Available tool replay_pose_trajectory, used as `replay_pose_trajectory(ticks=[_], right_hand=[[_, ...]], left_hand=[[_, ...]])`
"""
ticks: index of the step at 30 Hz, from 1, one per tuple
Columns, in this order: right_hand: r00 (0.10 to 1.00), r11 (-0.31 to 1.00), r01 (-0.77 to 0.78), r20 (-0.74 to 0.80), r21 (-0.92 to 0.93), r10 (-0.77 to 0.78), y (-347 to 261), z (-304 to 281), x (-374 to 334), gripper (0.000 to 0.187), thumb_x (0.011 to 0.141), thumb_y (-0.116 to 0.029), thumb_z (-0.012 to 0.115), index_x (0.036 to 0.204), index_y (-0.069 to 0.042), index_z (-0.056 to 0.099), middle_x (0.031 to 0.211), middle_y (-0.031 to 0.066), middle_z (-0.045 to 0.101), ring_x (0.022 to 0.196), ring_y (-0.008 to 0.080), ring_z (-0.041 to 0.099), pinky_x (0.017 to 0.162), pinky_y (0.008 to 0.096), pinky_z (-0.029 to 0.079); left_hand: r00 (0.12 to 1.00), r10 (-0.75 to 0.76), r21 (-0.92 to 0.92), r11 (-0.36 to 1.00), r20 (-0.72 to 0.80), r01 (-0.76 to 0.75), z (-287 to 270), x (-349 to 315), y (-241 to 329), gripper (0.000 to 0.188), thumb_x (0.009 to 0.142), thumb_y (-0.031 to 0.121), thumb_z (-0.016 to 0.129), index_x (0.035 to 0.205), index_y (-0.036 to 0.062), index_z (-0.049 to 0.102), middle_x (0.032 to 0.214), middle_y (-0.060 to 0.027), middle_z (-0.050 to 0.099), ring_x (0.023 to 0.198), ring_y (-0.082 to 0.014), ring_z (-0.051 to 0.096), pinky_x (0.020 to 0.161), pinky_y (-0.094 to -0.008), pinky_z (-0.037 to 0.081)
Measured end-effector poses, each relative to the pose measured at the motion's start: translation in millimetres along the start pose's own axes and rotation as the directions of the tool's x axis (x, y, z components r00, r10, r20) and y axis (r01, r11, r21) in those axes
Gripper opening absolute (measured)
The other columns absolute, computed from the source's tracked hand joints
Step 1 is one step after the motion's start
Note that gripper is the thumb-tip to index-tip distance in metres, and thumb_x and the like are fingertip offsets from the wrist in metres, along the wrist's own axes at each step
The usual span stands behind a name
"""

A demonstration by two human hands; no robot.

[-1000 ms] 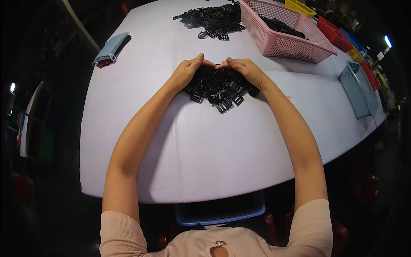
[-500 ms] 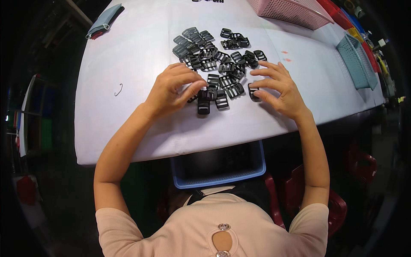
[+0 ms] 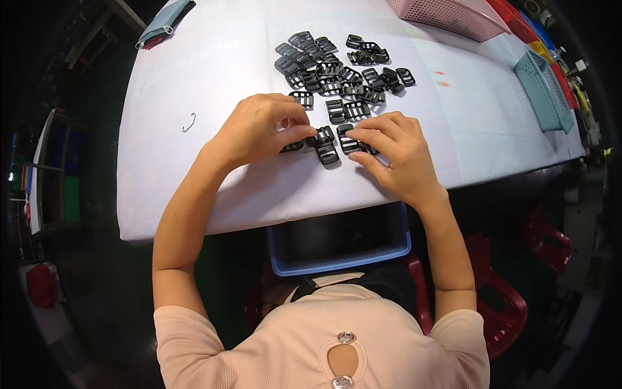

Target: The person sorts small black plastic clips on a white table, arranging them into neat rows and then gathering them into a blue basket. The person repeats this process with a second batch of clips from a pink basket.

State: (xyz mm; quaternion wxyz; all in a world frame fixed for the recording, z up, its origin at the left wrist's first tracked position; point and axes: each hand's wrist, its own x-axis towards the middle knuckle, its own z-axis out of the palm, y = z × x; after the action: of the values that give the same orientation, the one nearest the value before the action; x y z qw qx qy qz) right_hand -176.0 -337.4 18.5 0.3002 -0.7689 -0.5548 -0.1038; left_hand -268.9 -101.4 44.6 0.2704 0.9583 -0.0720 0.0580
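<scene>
Black plastic strap buckles (image 3: 328, 86) lie in a loose heap on the white-covered table, with several more between my hands. My left hand (image 3: 262, 129) is at the left of the near group, thumb and forefinger closing on a black buckle (image 3: 324, 135) at their tips. Another buckle (image 3: 328, 154) lies just below that one. Bent over a black buckle (image 3: 346, 144), my right hand (image 3: 398, 155) has its fingertips on the top and the thumb at the lower end. A further buckle (image 3: 368, 148) shows partly under its fingers.
At the back right stand a pink basket (image 3: 447, 18) and a teal basket (image 3: 543, 94). A bent wire hook (image 3: 189, 122) lies at left, and folded blue cloth (image 3: 165, 24) at the far left corner. Below the table's near edge sits a blue bin (image 3: 340, 264).
My right hand has moved left and its fingers have closed in, bringing it nearer my left hand. The near buckles have been shifted about. The whole view has shifted slightly.
</scene>
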Motion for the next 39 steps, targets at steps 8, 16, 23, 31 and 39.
replay_pose_trajectory(ticks=[8,16,23,31,39], right_hand=[[0.999,0.999,0.033,0.019,0.007,-0.033,-7.6,7.0,-0.8,0.017,0.079,-0.023,0.071,0.092,-0.013,0.068,0.096,-0.0016,0.065,0.096,0.0186,0.056,0.081,0.0356,0.039],[0.990,0.975,0.135,0.063,-0.174,-0.126,13.6,29.2,42.6,0.026,0.076,-0.019,0.073,0.100,-0.011,0.066,0.100,-0.0020,0.066,0.097,0.0183,0.056,0.081,0.0356,0.038],[0.976,0.973,-0.205,0.101,0.109,0.195,0.7,25.1,54.0,0.014,0.084,-0.019,0.066,0.093,-0.009,0.070,0.079,0.0054,0.066,0.087,0.0216,0.060,0.076,0.0357,0.044],[0.981,0.980,-0.195,0.009,0.032,0.195,19.9,9.4,49.2,0.015,0.079,-0.012,0.069,0.093,-0.011,0.072,0.089,0.0034,0.064,0.087,0.0222,0.059,0.076,0.0342,0.048],[0.998,0.965,0.038,0.053,-0.260,-0.025,26.5,15.0,36.6,0.019,0.079,-0.015,0.070,0.097,-0.007,0.070,0.092,0.0004,0.065,0.089,0.0223,0.058,0.078,0.0345,0.046]], left_hand=[[0.999,0.009,0.016,1.000,0.036,-0.010,-8.0,-6.8,2.5,0.010,0.077,0.014,0.073,0.084,0.0062,0.071,0.083,-0.0065,0.067,0.073,-0.0203,0.061,0.067,-0.0315,0.048],[0.980,-0.054,0.047,0.997,-0.194,0.065,-7.9,-1.6,-29.1,0.025,0.080,0.008,0.068,0.105,0.0097,0.070,0.101,-0.0062,0.067,0.080,-0.0196,0.061,0.074,-0.0328,0.051],[0.966,0.102,0.198,0.979,-0.237,-0.055,16.8,4.0,-44.6,0.024,0.084,0.013,0.067,0.107,0.0089,0.070,0.106,-0.0080,0.066,0.092,-0.0241,0.061,0.081,-0.0335,0.050],[0.940,-0.338,-0.248,0.907,0.052,0.340,-4.2,-0.4,-22.7,0.025,0.086,0.013,0.061,0.108,0.0046,0.068,0.085,-0.0152,0.069,0.075,-0.0217,0.066,0.072,-0.0333,0.052],[0.953,-0.221,0.027,0.973,-0.208,0.231,-13.1,-10.5,-23.9,0.022,0.084,0.017,0.068,0.102,0.0046,0.070,0.080,-0.0086,0.067,0.065,-0.0161,0.057,0.062,-0.0309,0.048]])
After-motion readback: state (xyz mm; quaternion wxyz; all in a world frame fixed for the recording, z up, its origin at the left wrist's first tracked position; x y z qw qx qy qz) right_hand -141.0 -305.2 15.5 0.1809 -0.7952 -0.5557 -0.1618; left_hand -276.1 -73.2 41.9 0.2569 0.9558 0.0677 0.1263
